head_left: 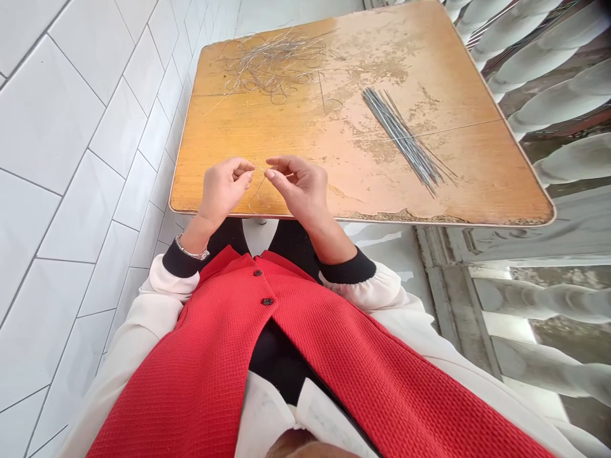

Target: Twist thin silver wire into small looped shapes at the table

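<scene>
Over the near left edge of the wooden table, my left hand (224,186) and my right hand (303,186) face each other, fingertips almost meeting. Both pinch a thin bent wire (260,186), part of which hangs down between them in a loop. The wire is so fine that its exact shape at the fingertips is hard to make out. Farther back lies a tangled heap of bent wire pieces (277,60), some curled into loops. To the right of my hands rests a bundle of straight grey wires (403,140).
The worn wooden table (382,203) has peeling patches and a chipped front edge. One long straight wire (458,128) crosses the bundle toward the right edge. White wall tiles (71,197) stand close on the left, a white balustrade (563,95) on the right.
</scene>
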A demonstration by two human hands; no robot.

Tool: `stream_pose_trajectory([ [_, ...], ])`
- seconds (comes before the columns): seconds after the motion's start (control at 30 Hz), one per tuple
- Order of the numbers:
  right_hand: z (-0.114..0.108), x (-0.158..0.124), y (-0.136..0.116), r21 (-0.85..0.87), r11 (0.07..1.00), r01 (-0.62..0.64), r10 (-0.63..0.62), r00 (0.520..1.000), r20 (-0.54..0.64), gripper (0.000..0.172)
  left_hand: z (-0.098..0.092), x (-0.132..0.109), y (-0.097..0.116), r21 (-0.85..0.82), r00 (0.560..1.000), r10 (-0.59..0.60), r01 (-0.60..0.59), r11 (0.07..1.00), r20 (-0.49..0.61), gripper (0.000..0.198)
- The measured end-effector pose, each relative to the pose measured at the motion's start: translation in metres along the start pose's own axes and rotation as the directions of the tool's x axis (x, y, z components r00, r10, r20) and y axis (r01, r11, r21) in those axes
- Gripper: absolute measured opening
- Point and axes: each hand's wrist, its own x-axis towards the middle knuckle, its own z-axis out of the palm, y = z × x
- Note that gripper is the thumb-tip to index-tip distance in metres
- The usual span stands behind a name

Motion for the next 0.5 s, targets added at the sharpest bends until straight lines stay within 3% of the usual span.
stream_pose_trajectory([
  [0.17, 0.001, 0.003, -0.001, -0.275, 0.943, 0.189, -0.186, 0.982, 0.039, 0.021, 0.000, -0.004, -0.002, 0.070, 0.996, 0.080, -0.078, 0.995, -0.031, 0.011],
  [0.5, 0.007, 0.001, 0.000, -0.362, 0.916, 0.176, -0.188, 0.982, 0.000, 0.019, 0.013, -0.010, -0.007, 0.030, 0.985, 0.157, -0.156, 0.987, -0.069, 0.014],
])
